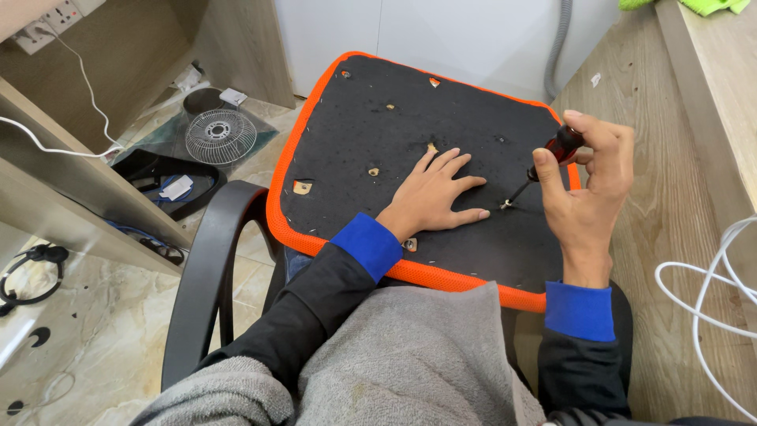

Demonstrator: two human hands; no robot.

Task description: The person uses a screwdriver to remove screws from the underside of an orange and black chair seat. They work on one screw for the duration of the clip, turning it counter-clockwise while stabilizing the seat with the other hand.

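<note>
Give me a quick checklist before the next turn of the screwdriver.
1. Screwdriver gripped in right hand: ok.
2. Tip seated on the screw: ok, though head fit cannot tell.
3. Left hand flat on the seat base, bracing it: ok.
4. Left fingers clear of the tip: not ok, close beside it.
5. Base steady on lap: cannot tell.

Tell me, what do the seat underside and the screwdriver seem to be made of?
The seat underside looks like thin black fabric, matt and stapled, with an orange mesh rim; wood seems to show through torn holes. The screwdriver in the right hand has a glossy dark red handle, probably plastic, and a thin metal shaft.
</note>
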